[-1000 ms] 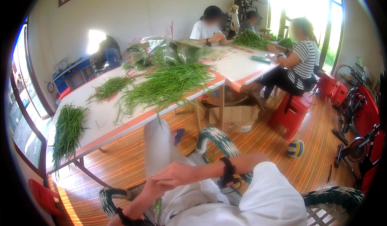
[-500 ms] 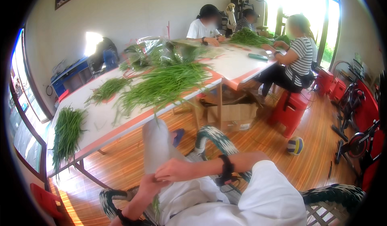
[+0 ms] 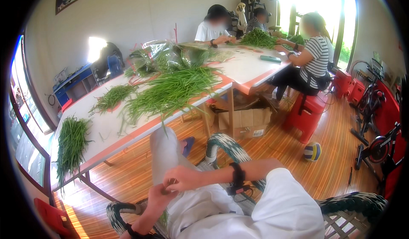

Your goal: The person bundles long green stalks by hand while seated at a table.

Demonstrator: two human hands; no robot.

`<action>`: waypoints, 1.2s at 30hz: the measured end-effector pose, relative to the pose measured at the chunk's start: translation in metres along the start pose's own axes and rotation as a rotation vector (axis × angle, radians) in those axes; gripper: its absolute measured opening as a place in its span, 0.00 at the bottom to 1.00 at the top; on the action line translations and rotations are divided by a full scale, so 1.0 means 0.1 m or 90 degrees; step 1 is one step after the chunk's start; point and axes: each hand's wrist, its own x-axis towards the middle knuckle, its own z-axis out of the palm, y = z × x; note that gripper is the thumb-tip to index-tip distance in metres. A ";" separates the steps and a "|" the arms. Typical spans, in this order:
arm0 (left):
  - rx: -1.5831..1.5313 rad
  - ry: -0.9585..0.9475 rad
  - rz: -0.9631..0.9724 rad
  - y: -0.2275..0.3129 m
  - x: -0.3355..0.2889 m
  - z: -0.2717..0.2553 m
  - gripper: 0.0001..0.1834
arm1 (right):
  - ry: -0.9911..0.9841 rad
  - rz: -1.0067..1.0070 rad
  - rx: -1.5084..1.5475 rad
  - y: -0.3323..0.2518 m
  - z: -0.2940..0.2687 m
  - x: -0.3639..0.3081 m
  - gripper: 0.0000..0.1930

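Note:
Over my lap, my left hand (image 3: 160,195) is closed, and a few thin green stalks (image 3: 163,217) show just below it, seemingly held in it. My right hand (image 3: 184,178) meets it from the right with bent fingers pinched together at the left fingertips. Whatever sits between the fingertips is hidden. On the table (image 3: 111,141) ahead lie a large loose pile of long green stalks (image 3: 174,89), a smaller pile (image 3: 113,97) to its left, and a dark green bunch (image 3: 72,147) hanging over the near left edge.
Clear plastic bags of greens (image 3: 174,55) stand behind the large pile. Co-workers sit at the far end around another heap of greens (image 3: 259,38). A cardboard box (image 3: 245,121) is under the table, and a ball (image 3: 312,151) lies by a red stool (image 3: 304,117). Woven chair arms (image 3: 228,145) flank me.
My right fingers have shifted slightly at the left fingertips; both hands stay together over my lap. The co-worker in white has moved their hands. The view has tilted a little.

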 end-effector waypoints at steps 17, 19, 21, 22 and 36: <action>0.243 0.023 0.089 0.07 -0.03 0.02 0.18 | 0.061 -0.039 -0.007 -0.08 0.09 -0.03 0.08; 0.283 0.011 0.099 -0.04 0.00 0.01 0.19 | 0.055 -0.052 -0.004 -0.07 0.10 -0.02 0.07; 0.322 0.000 0.108 -0.10 0.01 0.01 0.20 | 0.047 -0.064 -0.002 -0.02 0.12 -0.01 0.07; 0.310 -0.011 0.093 -0.07 -0.02 0.02 0.20 | 0.055 -0.073 0.012 0.01 0.13 0.00 0.07; 0.145 -0.056 0.116 0.13 -0.03 0.00 0.14 | 0.004 -0.048 0.021 0.06 -0.01 0.04 0.04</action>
